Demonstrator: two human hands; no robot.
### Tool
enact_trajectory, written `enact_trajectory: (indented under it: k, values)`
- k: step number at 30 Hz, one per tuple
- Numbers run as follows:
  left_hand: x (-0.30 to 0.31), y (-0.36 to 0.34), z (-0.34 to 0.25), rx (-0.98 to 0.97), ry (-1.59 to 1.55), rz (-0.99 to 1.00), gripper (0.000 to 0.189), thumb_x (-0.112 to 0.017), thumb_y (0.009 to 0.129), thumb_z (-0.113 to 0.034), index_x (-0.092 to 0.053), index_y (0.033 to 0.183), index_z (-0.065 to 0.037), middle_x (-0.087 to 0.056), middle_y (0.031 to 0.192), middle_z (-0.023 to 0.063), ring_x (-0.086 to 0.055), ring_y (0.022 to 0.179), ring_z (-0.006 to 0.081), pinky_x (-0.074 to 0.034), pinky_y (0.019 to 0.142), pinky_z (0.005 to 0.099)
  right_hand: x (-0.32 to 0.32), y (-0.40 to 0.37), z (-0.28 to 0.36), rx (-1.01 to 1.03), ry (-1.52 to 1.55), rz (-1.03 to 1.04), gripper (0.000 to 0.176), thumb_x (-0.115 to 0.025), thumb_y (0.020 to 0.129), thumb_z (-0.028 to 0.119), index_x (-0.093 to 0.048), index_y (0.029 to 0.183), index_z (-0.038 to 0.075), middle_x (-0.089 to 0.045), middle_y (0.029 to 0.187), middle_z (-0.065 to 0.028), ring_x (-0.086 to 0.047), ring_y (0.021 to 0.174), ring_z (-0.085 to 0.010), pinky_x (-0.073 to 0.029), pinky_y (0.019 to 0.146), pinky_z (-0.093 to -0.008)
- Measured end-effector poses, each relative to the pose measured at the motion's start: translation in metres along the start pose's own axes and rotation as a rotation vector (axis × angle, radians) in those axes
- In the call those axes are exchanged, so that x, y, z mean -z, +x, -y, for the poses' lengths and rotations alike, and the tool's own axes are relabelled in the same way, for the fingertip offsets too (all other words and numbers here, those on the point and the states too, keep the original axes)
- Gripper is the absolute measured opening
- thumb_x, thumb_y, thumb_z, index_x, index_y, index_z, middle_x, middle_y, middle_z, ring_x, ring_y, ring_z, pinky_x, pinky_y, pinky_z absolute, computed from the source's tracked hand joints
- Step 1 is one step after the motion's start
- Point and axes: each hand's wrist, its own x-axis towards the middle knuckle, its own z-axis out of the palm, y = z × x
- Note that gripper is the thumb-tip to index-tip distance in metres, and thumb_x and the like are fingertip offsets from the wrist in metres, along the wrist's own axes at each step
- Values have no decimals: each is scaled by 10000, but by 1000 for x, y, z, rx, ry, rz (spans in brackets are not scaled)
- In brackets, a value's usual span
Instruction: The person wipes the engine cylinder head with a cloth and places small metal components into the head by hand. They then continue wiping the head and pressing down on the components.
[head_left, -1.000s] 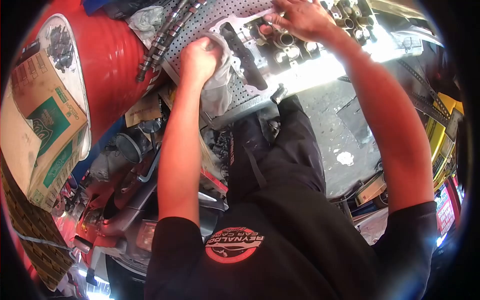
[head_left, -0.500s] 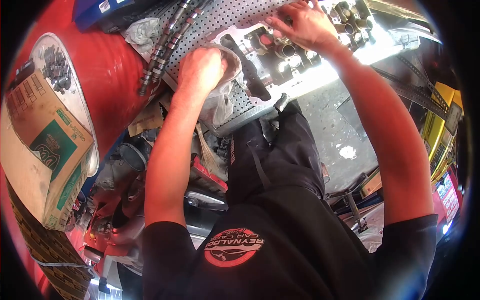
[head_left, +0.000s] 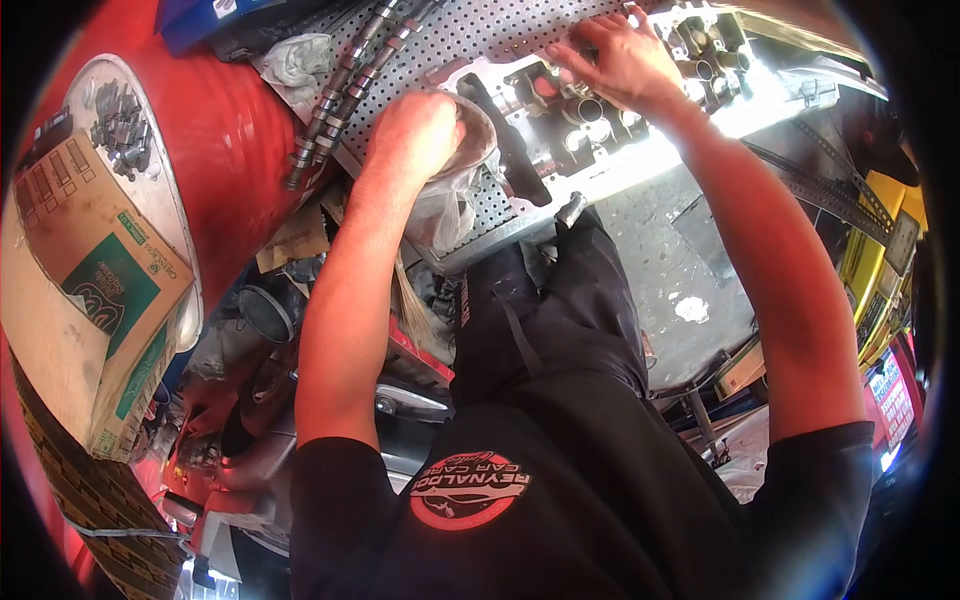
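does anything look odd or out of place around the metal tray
Yes, the two bumpy metal rods: their lower ends seem to stick out past the edge of the perforated tray, over by the red drum, so a bump might knock them off.

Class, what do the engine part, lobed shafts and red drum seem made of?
Engine part: bare metal, likely cast; silvery glare. Lobed shafts: likely steel or iron, polished; bright highlights. Red drum: glossy painted metal or plastic; sheen fits both.
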Motion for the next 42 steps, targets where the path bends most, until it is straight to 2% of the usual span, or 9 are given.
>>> enact_trajectory:
  k: [6, 12, 19, 25, 29, 31, 33, 36, 42]
  values:
    - [-12, -9, -8, 48, 29, -109, 243, -652, 831, -250, -708, 864, -15, -679, 878, 230, -673, 849, 381, -542, 791, 463, -16, 2, -7, 24, -61, -155, 582, -435, 923, 615, -666, 1069, 102, -664, 1074, -99, -574, 1158, -235, -197, 1163, -483]
    - [2, -1, -2, 60, -123, 29, 261, -664, 827, -255, -708, 909, -12, -674, 899, 238, -663, 871, 397, -531, 817, 464, 9, -1, -1, -96, 197, 22, 593, -496, 891, 608, -681, 1032, 63, -668, 1033, -184, -628, 1015, -335, -487, 888, -474]
    - [-2, 0, -3, 44, -7, 17, 247, -665, 812, -241, -706, 914, -20, -677, 910, 228, -666, 875, 383, -528, 804, 468, 2, 1, -7, -26, 236, -68, 552, -530, 886, 575, -689, 966, 53, -677, 959, -180, -644, 940, -345, -511, 827, -464]
    - [-47, -18, -2, 4, -87, -530, 149, -650, 816, -194, -662, 808, -46, -670, 798, 170, -662, 756, 366, -538, 705, 454, -1, 2, -6, -23, 218, -82, 552, -529, 884, 573, -687, 963, 50, -674, 947, -187, -647, 912, -348, -513, 805, -468]
    - [-101, -66, 9, 484, -710, -912, 195, -608, 804, 16, -661, 992, 10, -673, 824, 97, -626, 714, 162, -510, 655, 293, 2, 2, -5, -72, 216, -36, 555, -524, 886, 572, -686, 963, 47, -674, 945, -188, -641, 935, -344, -507, 826, -467]
    - [-155, -97, 48, 289, -1203, -1115, 212, -616, 866, -101, -644, 1034, 25, -672, 955, 78, -642, 812, 181, -541, 746, 330, 0, 1, -6, -47, 202, -40, 560, -521, 886, 573, -686, 963, 43, -674, 946, -185, -637, 954, -341, -502, 843, -464]
    - [-182, -129, 81, 521, -1556, -1034, 333, -587, 900, -162, -581, 1179, 19, -639, 1099, 103, -638, 947, 205, -529, 855, 358, -7, 3, -11, 26, 192, -101, 567, -518, 887, 576, -686, 962, 39, -675, 946, -182, -633, 973, -337, -498, 860, -462]
    - [-147, -135, 88, 237, -2061, -801, 442, -568, 916, -228, -513, 1278, 19, -589, 1221, 120, -618, 1050, 239, -503, 922, 397, -8, 2, -7, 40, 171, -162, 556, -525, 888, 563, -686, 951, 35, -678, 959, -173, -627, 993, -329, -487, 886, -457]
    - [-104, -76, 26, 222, -1410, -795, 307, -594, 873, 30, -577, 1177, -5, -651, 1045, 68, -622, 913, 134, -513, 785, 291, -6, 4, -8, 2, 181, -98, 555, -538, 875, 572, -695, 973, 48, -684, 963, -162, -638, 960, -325, -505, 836, -453]
